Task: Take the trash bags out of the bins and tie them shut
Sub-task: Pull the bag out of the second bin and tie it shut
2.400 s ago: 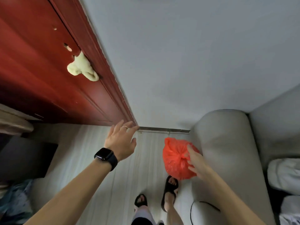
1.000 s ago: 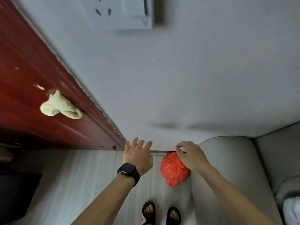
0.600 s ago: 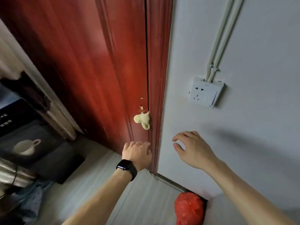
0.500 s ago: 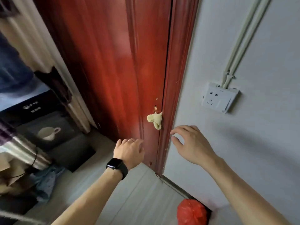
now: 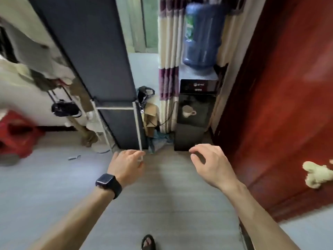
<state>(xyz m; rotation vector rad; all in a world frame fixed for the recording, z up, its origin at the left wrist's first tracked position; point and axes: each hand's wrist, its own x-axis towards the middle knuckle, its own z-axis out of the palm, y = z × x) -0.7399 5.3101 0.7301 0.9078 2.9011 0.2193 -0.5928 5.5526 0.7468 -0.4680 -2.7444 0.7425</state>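
Note:
No trash bag or bin shows in the head view at this moment. My left hand (image 5: 127,166), with a black watch on its wrist, hangs over the grey floor with loosely curled fingers and holds nothing. My right hand (image 5: 211,165) floats to its right, fingers relaxed and slightly bent, empty too. Both hands are apart from everything around them.
A dark grey cabinet (image 5: 100,56) stands ahead left, a black water dispenser (image 5: 194,112) with a blue bottle (image 5: 201,33) and a cup ahead. The red door (image 5: 281,98) runs along the right. A red stool (image 5: 17,134) sits at far left. Cardboard and cloth lie between cabinet and dispenser.
My right hand let go of the tied red bag beside the sofa. The view then swung left, away from the wall and door, to face the cabinet and water dispenser; the bag is out of sight.

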